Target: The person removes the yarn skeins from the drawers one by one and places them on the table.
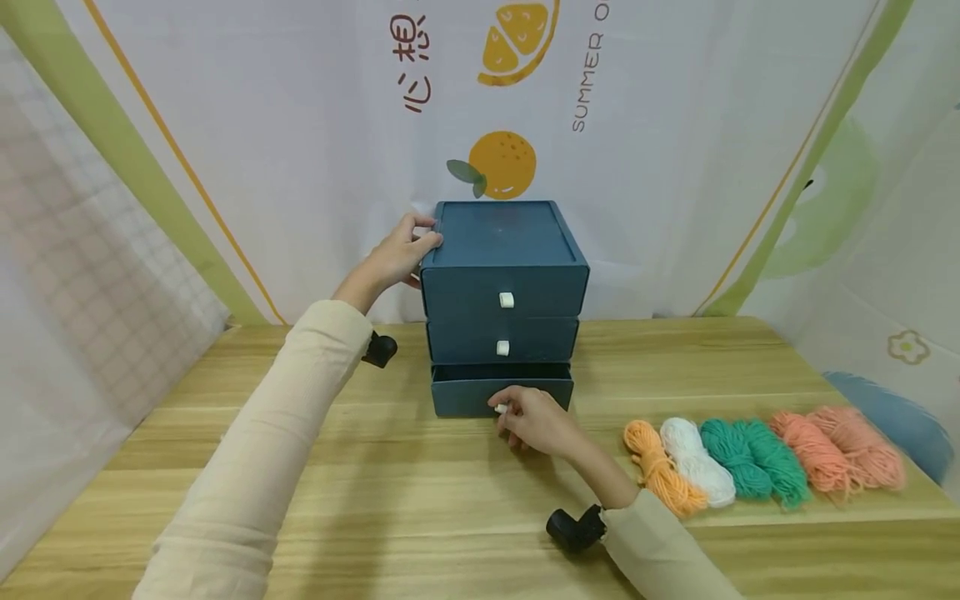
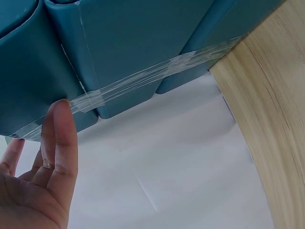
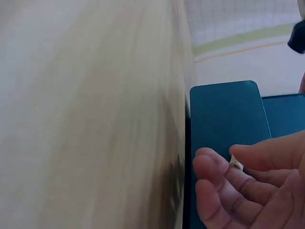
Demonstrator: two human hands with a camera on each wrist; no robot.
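Observation:
A dark blue three-drawer cabinet (image 1: 498, 237) stands on the wooden table, each drawer front bearing a small white knob. The top and middle drawers are closed, while the bottom drawer (image 1: 461, 398) is pulled partly out, its inside dark. My left hand (image 1: 397, 250) rests against the cabinet's upper left edge; the left wrist view shows its fairly straight fingers (image 2: 64, 148) touching the side near a strip of clear tape (image 2: 143, 76). Low at the front, my right hand (image 1: 536, 421) pinches the bottom drawer's white knob (image 3: 236, 163) between thumb and fingers.
To the right lies a row of yarn skeins: orange (image 1: 660, 471), white (image 1: 697, 462), green (image 1: 753, 458) and coral pink (image 1: 836, 450). A printed curtain (image 1: 300, 125) hangs close behind the cabinet. Wooden tabletop (image 1: 375, 500) stretches in front of it.

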